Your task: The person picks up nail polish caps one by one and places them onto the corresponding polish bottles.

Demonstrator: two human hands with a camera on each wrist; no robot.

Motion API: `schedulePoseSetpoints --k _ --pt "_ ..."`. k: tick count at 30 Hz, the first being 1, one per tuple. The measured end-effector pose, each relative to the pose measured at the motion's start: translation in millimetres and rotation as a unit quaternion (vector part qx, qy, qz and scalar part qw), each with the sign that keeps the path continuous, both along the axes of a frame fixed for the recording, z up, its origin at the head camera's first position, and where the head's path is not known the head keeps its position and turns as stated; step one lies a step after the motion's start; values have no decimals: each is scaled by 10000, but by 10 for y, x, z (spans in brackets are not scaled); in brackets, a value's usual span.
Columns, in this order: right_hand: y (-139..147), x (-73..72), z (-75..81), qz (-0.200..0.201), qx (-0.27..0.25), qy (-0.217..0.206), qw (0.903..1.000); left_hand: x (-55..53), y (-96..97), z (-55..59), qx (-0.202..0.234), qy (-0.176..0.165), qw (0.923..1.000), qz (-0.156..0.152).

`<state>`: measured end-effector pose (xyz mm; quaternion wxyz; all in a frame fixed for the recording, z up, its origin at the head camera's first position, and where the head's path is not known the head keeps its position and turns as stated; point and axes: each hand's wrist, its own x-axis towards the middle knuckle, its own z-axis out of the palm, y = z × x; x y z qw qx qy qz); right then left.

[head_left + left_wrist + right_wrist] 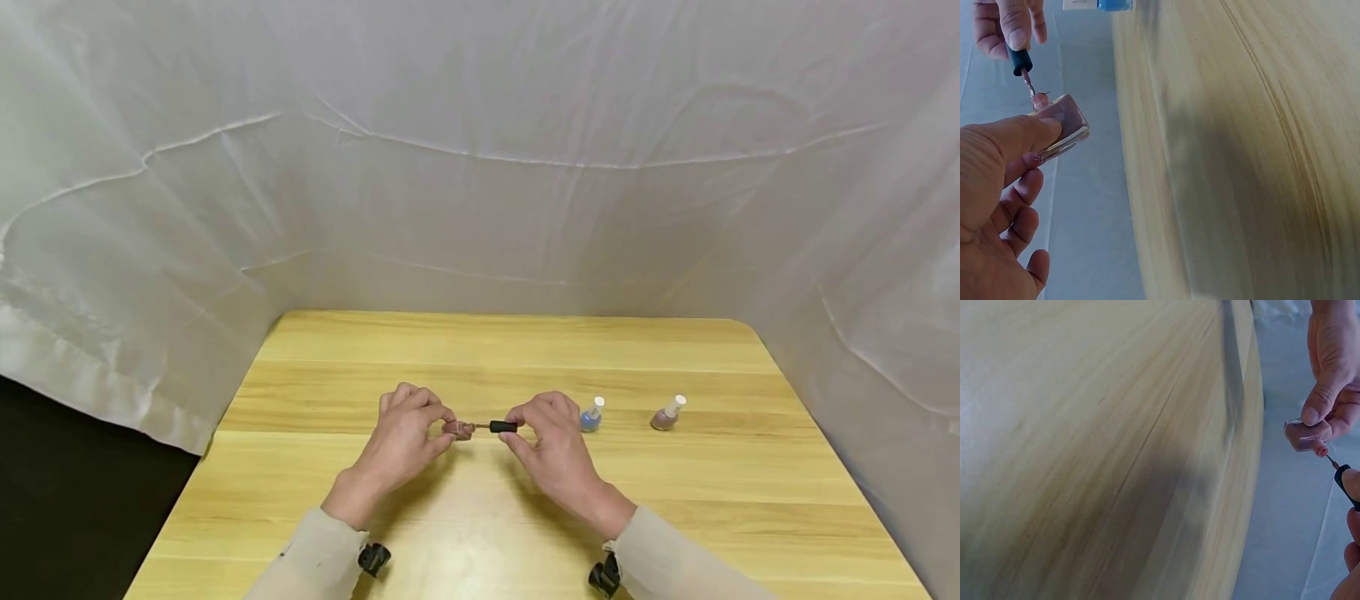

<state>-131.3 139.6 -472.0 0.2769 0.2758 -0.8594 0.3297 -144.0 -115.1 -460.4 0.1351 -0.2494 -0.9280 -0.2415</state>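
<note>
Between thumb and fingers, my left hand (406, 435) pinches a small clear nail polish bottle (1071, 125) of mauve-pink polish. Its neck points toward my other hand. My right hand (553, 450) pinches the black nail polish cap (503, 427), whose thin brush (1027, 80) is coated in pink. In both wrist views the brush tip is at the mouth of the bottle; whether it sits just inside, I cannot tell. Bottle and cap are held above the table, roughly in line with each other.
A blue polish bottle with a white cap (592, 415) stands just beyond my right hand. Farther right is a mauve polish bottle with a white cap (668, 412). The wooden table (525, 342) is bordered by grey-white fabric (480, 208) at the back and sides.
</note>
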Motion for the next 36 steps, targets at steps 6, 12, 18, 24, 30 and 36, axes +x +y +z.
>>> schedulePoseSetpoints --k 6,12,18,24,30,36 --pt "5 25 -3 61 106 -83 9999 19 9 25 -58 -23 10000 -12" --pt "-3 21 -28 100 167 -28 9998 37 25 38 -146 -40 9999 -31" --pt "-20 21 -47 124 240 -157 9995 42 56 59 -184 -178 9996 -77" --pt "-46 26 -75 170 207 -341 9991 48 98 88 -190 -185 9995 -156" --pt "-56 16 -120 168 206 -330 9991 57 136 114 -235 -265 9992 -169" --pt "-54 -3 -147 314 141 -193 9992 63 149 136 -345 -304 9987 -233"
